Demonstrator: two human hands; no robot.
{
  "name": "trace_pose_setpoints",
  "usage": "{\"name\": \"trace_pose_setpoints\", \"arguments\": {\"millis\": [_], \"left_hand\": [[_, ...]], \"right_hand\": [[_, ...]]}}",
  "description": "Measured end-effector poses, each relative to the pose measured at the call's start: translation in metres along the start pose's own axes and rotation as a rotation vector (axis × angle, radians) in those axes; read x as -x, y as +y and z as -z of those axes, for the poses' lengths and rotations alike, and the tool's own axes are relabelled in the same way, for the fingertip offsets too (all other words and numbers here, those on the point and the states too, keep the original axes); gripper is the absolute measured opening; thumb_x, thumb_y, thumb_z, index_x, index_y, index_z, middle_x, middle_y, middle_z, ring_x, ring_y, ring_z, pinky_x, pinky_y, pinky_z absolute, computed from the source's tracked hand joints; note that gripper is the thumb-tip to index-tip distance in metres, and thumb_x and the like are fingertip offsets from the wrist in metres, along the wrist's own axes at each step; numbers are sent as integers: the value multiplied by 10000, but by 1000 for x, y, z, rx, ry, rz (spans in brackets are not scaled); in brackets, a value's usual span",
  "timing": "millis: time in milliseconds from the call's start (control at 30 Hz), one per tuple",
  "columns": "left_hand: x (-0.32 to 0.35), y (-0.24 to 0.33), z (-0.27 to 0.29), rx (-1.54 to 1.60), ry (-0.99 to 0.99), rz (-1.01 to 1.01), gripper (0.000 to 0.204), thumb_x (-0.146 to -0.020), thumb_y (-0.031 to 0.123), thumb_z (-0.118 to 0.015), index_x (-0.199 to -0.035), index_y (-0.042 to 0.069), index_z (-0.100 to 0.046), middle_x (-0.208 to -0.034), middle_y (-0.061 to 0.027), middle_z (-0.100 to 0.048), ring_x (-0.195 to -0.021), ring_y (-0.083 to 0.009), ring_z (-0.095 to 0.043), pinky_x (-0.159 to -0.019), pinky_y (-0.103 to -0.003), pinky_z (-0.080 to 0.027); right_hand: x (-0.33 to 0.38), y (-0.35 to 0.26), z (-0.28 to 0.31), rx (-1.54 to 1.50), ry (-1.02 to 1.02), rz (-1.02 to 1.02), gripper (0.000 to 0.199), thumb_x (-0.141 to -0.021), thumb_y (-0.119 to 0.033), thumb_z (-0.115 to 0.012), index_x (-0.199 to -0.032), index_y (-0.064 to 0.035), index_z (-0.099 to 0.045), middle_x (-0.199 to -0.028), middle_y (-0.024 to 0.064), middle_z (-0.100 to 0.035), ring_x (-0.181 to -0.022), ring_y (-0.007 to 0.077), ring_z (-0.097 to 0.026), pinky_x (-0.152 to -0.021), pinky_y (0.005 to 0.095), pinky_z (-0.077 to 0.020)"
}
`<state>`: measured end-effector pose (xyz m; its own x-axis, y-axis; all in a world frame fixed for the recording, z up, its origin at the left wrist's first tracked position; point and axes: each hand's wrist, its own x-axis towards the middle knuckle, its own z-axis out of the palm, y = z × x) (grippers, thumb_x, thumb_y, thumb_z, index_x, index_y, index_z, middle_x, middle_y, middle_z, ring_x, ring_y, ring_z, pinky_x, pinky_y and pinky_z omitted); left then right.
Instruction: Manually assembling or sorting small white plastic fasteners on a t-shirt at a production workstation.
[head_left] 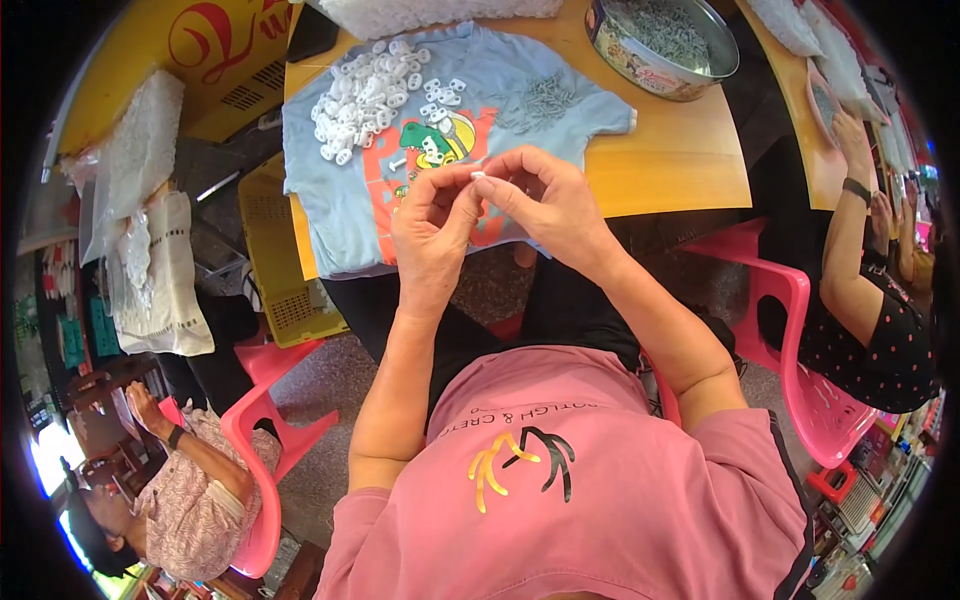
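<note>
Both hands' fingers (478,190) pinch a white clip (478,176) over the shirt-covered wooden table (660,165)

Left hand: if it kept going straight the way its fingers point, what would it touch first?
The left hand points up and rightward, so it would likely meet the small white piece pinched with the right hand; beyond lies the blue shirt, though depth is unclear.

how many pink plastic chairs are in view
3: one pink chair lower left beside a seated person, one at right beside another person, one mostly hidden under the wearer. More may be hidden.
</note>
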<state>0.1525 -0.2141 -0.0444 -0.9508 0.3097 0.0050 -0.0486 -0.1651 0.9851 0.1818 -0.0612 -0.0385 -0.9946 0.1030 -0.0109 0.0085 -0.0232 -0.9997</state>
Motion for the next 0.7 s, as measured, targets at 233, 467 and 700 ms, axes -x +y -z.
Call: {"name": "trace_pose_setpoints", "arguments": {"millis": [233, 467, 700], "left_hand": [[0, 5, -2, 39, -80, 60, 140, -952, 77, -628, -1080, 23, -642, -898, -8, -665, -761, -61, -612, -665, -199, -503], [-5, 0, -2, 27, -106, 124, 113, -953, 87, -628, -1044, 21, -636, -911, -7, -677, -743, -62, -615, -664, -200, -500], [-11, -11, 4, 191, -76, 97, 117, -970, 104, -601, -1049, 17, -608, -956, -77, -680, -752, -103, -628, -662, -236, -511]], "right_hand": [[2, -8, 16, 149, -26, -2, 169, -926, -159, -681, -982, -2, -661, -855, 3, -639, -742, 56, -560, -650, 213, -464], [-8, -16, 36, 328, -85, 105, 135, -890, -118, -703, -930, 8, -678, -829, 4, -641, -724, 65, -548, -629, 231, -446], [-65, -17, 67, 797, -4, 363, 115, -858, -121, -697, -933, -35, -688, -835, 51, -634, -666, 150, -562, -611, 280, -449]]}}
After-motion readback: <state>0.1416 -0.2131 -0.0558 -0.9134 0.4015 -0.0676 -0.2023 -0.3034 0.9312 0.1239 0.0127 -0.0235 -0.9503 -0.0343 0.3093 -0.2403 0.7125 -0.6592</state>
